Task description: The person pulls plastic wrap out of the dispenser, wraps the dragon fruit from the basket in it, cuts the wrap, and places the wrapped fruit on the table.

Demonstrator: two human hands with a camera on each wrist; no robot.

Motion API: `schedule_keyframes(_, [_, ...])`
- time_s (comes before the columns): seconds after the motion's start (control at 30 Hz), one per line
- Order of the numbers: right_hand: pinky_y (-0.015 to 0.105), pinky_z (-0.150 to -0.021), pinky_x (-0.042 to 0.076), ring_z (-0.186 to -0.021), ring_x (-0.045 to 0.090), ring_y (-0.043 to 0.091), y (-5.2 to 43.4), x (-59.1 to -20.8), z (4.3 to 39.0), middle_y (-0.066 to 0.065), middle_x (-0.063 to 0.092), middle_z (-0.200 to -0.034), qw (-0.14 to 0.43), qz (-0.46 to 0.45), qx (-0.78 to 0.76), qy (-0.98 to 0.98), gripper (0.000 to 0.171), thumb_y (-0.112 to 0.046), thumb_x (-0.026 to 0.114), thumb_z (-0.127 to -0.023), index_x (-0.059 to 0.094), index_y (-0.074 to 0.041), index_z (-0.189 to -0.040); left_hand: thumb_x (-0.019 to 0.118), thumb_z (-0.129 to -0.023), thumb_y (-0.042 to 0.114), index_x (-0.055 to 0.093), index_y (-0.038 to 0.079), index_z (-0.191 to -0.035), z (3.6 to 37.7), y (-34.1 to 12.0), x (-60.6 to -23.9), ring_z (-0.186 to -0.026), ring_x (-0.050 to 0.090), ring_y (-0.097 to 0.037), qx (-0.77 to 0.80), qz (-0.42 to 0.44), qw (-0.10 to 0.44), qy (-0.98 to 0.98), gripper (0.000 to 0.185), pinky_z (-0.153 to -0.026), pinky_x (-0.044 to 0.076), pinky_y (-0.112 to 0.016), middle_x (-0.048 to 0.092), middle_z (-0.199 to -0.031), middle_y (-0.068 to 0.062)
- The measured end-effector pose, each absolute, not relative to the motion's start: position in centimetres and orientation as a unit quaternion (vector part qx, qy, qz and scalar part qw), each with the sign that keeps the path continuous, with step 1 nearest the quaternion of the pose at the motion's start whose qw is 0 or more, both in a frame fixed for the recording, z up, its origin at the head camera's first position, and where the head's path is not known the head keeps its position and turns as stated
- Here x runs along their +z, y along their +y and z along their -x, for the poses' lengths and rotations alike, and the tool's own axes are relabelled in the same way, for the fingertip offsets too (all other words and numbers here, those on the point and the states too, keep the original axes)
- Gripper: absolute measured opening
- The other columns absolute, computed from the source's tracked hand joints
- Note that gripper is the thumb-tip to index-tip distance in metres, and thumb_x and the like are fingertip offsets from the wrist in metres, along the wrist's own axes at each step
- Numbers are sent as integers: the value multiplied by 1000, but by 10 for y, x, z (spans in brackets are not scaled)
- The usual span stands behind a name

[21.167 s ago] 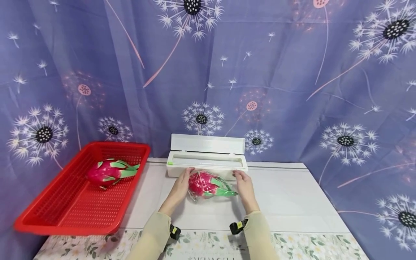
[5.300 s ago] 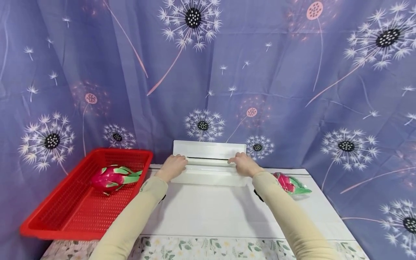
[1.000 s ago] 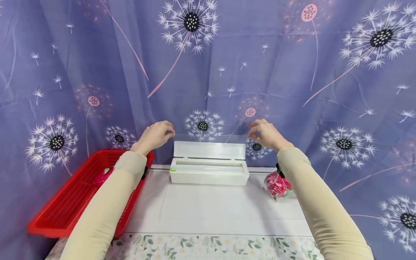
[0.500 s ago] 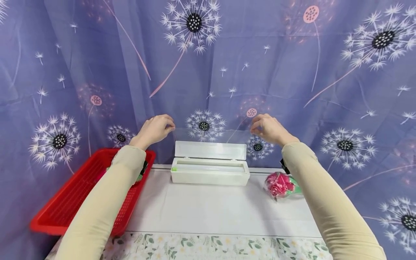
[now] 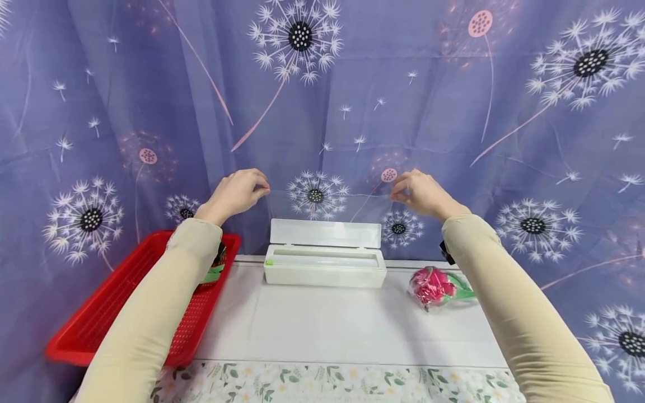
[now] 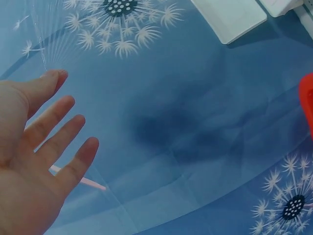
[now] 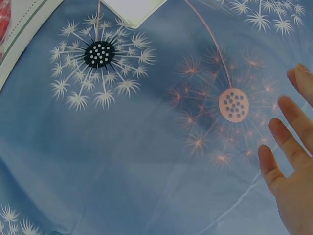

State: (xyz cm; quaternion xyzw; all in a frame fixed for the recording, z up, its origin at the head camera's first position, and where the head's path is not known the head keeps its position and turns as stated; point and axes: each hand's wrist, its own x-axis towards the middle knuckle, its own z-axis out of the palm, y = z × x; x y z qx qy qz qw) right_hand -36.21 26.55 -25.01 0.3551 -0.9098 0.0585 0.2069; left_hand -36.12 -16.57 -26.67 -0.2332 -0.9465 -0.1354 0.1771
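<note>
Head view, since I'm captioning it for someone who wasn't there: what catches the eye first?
First, the left hand and right hand, raised side by side, each pinching a top corner of a clear film sheet stretched up from the open white dispenser box at the table's back. Next, the red basket on the left and the wrapped dragon fruit on the right.

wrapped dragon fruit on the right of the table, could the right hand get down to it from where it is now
Probably yes. The wrapped dragon fruit lies in the open on the table, just below the right forearm, with nothing over it. But the right hand is raised, pinching a sheet of cling film, so it would have to let go first.
</note>
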Motion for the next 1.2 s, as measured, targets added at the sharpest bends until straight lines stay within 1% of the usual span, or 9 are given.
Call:
schedule_keyframes(0.07, [55,-94,43,-101,59,35,265,-248,360,12,69,-101,210,-355,55,-909,8,-5,77,-82,77,-7,-90,67,-95,19,76,13,-104,360,-165,-263,-113,58,-29,-136,234,177,-946,15,-88,47,-51,62,-123,-5])
schedule_keyframes(0.13, [54,-86,46,-100,58,36,267,-245,356,12,69,-101,211,-351,52,-911,9,-6,78,-82,77,-7,-91,67,-95,19,76,13,-104,359,-163,-259,-113,58,-29,-138,238,179,-945,15,-88,47,-51,62,-123,-5])
schedule_keyframes(0.17, [55,-86,45,-100,58,36,267,-242,354,12,69,-102,209,-348,51,-912,9,-6,77,-82,78,-7,-91,67,-95,19,76,13,-104,359,-162,-257,-113,58,-29,-138,241,181,-944,15,-88,47,-51,62,-123,-5])
schedule_keyframes(0.4, [55,-90,43,-103,58,37,272,-227,344,11,69,-102,199,-333,43,-921,7,-6,76,-84,78,-9,-90,66,-95,20,76,14,-105,357,-155,-244,-111,58,-28,-145,243,185,-941,15,-86,48,-50,62,-123,-3])
schedule_keyframes(0.53, [56,-87,44,-100,58,37,272,-221,337,11,69,-100,196,-335,27,-921,6,-6,76,-84,77,-9,-90,66,-95,20,76,13,-105,355,-156,-241,-111,58,-28,-148,243,185,-941,16,-86,48,-50,62,-123,-3])
schedule_keyframes(0.73, [54,-87,45,-101,58,37,264,-205,333,11,68,-102,204,-347,14,-915,5,-7,75,-84,77,-9,-89,65,-96,20,75,13,-106,351,-161,-228,-109,59,-28,-142,240,193,-941,16,-84,49,-49,61,-124,-4])
schedule_keyframes(0.83, [54,-88,44,-100,58,37,262,-197,333,10,68,-101,208,-344,14,-915,5,-5,75,-85,77,-8,-89,64,-96,20,75,13,-106,350,-162,-220,-111,59,-28,-136,241,199,-940,17,-86,48,-51,61,-124,-4])
schedule_keyframes(1.03, [55,-95,41,-100,59,39,260,-189,335,14,68,-102,208,-352,21,-912,6,-2,73,-85,76,-5,-89,65,-95,18,76,12,-104,349,-165,-211,-111,59,-28,-145,239,209,-937,16,-90,45,-55,63,-122,-4])
schedule_keyframes(1.2, [55,-98,39,-101,60,40,261,-183,332,14,69,-100,205,-336,33,-919,9,-1,72,-84,77,-5,-91,64,-95,20,76,13,-104,351,-163,-207,-111,59,-28,-150,243,207,-936,16,-91,45,-54,63,-121,-3])
